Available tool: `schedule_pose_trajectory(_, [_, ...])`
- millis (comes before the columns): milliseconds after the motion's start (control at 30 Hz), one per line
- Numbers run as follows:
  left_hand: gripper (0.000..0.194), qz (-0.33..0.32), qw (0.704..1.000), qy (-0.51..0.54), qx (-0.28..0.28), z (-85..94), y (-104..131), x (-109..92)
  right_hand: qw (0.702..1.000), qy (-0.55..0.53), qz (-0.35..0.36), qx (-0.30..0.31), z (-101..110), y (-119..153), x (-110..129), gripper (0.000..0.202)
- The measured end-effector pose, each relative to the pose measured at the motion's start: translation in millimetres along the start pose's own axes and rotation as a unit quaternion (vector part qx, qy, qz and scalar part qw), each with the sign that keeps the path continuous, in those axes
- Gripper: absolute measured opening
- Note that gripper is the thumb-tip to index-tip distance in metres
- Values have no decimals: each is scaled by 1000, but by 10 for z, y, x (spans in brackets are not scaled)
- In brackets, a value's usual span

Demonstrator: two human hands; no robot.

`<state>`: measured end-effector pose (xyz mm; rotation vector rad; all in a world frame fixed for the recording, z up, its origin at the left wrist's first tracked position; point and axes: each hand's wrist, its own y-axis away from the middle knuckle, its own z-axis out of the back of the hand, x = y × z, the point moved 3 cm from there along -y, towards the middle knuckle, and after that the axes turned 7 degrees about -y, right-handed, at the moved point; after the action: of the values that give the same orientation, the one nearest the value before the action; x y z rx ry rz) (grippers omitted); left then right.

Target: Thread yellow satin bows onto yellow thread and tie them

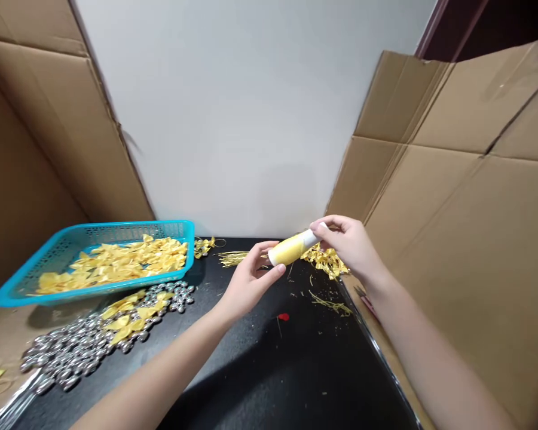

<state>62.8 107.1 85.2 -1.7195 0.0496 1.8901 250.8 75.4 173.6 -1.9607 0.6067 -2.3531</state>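
Observation:
Above the black table, a spool of yellow thread point(290, 248), with white showing at both ends, is held tilted, its right end higher. My right hand point(343, 239) pinches the bare white right end between thumb and fingers. At the lower left end, my left hand point(253, 275) has its thumb below and its fingers behind, closed around it. Beneath the hands lies a small red piece point(284, 317) with a thin needle-like strip beside it. Behind my left hand is a bundle of gold wires point(233, 258).
A blue basket point(9, 292) of yellow ribbon pieces stands left. Before it lie many silver beads point(72, 343) with yellow ribbon pieces on top. Yellow flowers point(326, 261) and loose wire bits point(332, 305) lie right. Cardboard walls point(466, 227) flank the black table point(296, 370).

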Motion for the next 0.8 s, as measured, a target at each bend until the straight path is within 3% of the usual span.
schedule_pose_trajectory(67, [38,5,999,53,-9,51,40,16,998,-68,1,-1,-108,63,-117,40])
schedule_pose_trajectory(200, [35,16,993,102,-53,117,113,0,973,-202,51,-104,-321,350,-512,51])
schedule_pose_trajectory(233, [35,14,992,107,-60,122,122,-17,973,-209,42,-93,-409,437,-617,52])
schedule_pose_trajectory(333, [37,4,992,112,-62,124,143,-65,978,-206,-1,42,-695,638,-804,45])
schedule_pose_trajectory(400, [39,1,992,116,-56,126,162,-76,976,-207,-11,62,-775,688,-810,38])
schedule_pose_trajectory(533, [43,7,990,134,-55,158,194,-60,981,-192,-32,24,-743,644,-761,34])
schedule_pose_trajectory(633, [45,12,989,142,-43,191,193,-50,986,-159,-34,32,-682,591,-795,34])
schedule_pose_trajectory(700, [44,17,989,147,-20,218,183,-47,988,-130,-42,67,-638,534,-851,34])
schedule_pose_trajectory(800, [50,26,986,151,66,251,171,-30,980,-100,-90,147,-536,367,-923,34])
